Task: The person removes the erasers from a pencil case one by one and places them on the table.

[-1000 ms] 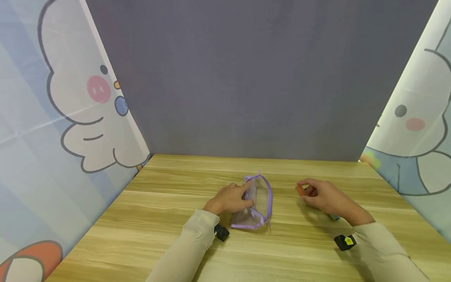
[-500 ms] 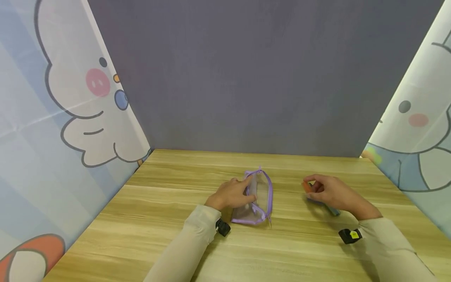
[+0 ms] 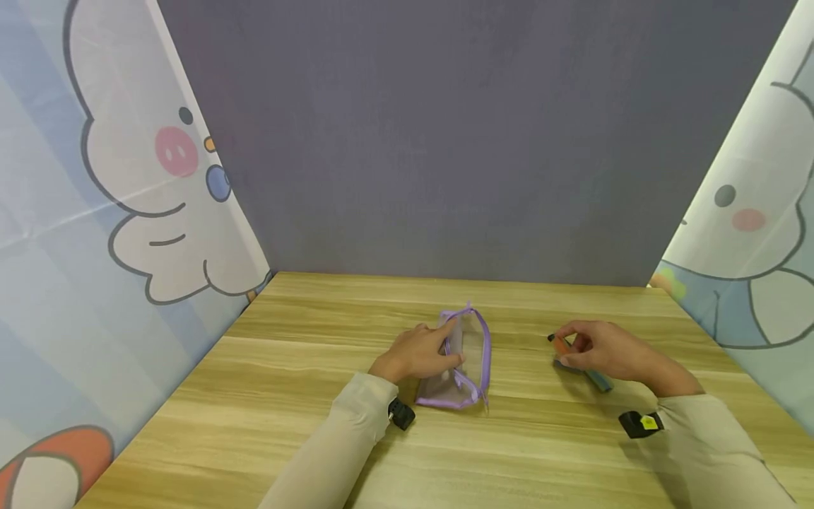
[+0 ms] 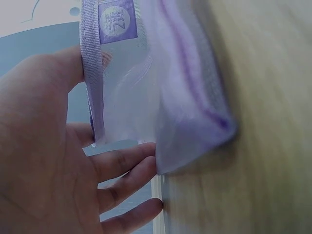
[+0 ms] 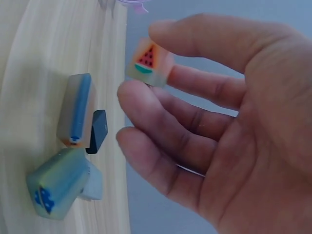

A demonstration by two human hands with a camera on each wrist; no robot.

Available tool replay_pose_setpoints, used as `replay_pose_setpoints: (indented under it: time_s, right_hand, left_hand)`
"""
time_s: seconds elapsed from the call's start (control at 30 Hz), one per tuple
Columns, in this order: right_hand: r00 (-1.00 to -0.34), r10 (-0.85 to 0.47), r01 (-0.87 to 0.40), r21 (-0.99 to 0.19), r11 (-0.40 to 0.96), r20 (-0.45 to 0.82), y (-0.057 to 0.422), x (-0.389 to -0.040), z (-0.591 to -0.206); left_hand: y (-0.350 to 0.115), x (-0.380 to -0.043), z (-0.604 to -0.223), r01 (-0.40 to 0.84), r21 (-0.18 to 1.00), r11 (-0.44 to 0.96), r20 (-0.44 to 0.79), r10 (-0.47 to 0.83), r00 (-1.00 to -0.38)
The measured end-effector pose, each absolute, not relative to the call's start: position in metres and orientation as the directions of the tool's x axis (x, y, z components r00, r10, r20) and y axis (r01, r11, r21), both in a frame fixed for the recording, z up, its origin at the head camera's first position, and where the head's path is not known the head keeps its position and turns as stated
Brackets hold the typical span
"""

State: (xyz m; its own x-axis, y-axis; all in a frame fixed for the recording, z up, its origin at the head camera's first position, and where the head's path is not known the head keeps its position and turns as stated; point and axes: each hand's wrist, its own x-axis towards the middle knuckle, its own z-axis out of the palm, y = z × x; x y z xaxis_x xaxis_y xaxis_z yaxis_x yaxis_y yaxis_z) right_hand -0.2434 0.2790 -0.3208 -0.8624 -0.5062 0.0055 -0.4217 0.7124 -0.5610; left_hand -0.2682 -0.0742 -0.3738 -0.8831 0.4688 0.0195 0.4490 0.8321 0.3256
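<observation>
A see-through mesh pouch [image 3: 473, 353] with purple trim lies on the table, its mouth spread wide. My left hand [image 3: 416, 351] holds its near-side rim; in the left wrist view, the thumb and one finger reach behind the purple band while other fingers stay outside, touching the mesh [image 4: 126, 97]. Between thumb and fingers of my right hand [image 3: 604, 348] I pinch a small orange block like an eraser [image 5: 151, 61], printed with a watermelon slice. It is held above several similar blocks, among them a blue-striped one [image 5: 75, 112] and a greenish one [image 5: 58, 183].
A dark block [image 5: 99, 131] and a whitish one [image 5: 92, 183] lie by the others on the wooden table [image 3: 356, 311]. A grey panel [image 3: 445, 141] stands along the back edge, with cartoon-printed cloths [image 3: 38, 283] at the sides.
My right hand has moved a little to the right with the orange block, and more of the blocks beneath it shows. The left hand stays at the pouch's rim.
</observation>
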Motion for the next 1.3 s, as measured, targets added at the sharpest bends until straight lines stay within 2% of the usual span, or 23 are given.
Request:
replay_pose_setpoints:
  time_s: [0.4, 0.9, 1.3]
  right_hand:
    - [-0.811, -0.564, -0.335, -0.665, 0.667, -0.157, 0.283, -0.243, -0.326]
    - [-0.768, -0.606, -0.305, -0.713, 0.632, -0.208, 0.288, -0.241, -0.333]
    - [-0.762, -0.599, -0.292, -0.695, 0.657, -0.245, 0.288, -0.241, -0.332]
  left_hand:
    - [-0.075, -0.268, -0.378, 0.448, 0.329, 0.831, 0.024, 0.467, -0.884]
    - [-0.073, -0.268, -0.38, 0.461, 0.345, 0.818, 0.04, 0.477, -0.878]
    - [-0.073, -0.267, -0.375, 0.45, 0.348, 0.822, 0.023, 0.473, -0.881]
